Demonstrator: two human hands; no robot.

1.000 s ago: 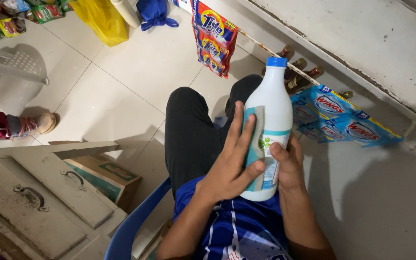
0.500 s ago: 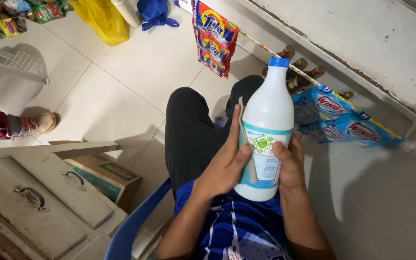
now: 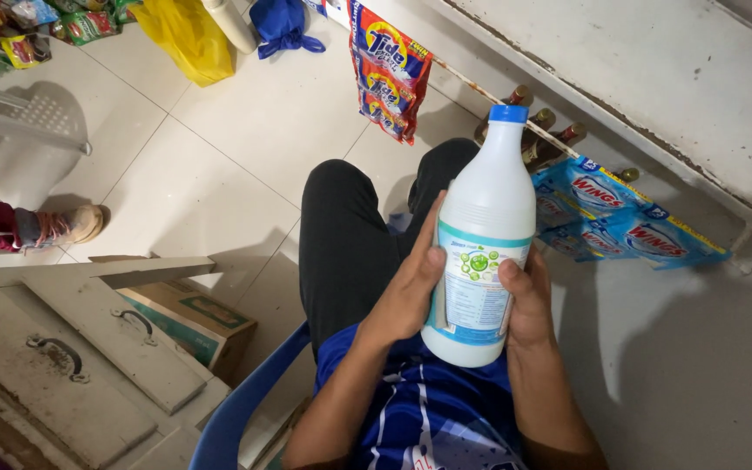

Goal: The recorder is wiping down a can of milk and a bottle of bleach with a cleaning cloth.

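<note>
I hold a white plastic bottle (image 3: 485,228) with a blue cap upright over my lap, its printed back label facing me. My left hand (image 3: 411,283) grips its left side, thumb on the label edge. My right hand (image 3: 528,300) cups the lower right side, thumb laid over the label. I sit on a blue plastic chair (image 3: 241,409) in black trousers and a blue shirt.
Strips of red and blue sachets (image 3: 389,78) hang along a white counter edge (image 3: 620,96) ahead, brown bottles (image 3: 543,130) behind them. White drawers (image 3: 71,348) and a cardboard box (image 3: 188,322) stand left. Another person's leg and shoe (image 3: 32,228) rest at far left.
The bottle has been turned in my hands so its back label now faces me; my right thumb has shifted onto the label. Both hands have stayed over my lap.
</note>
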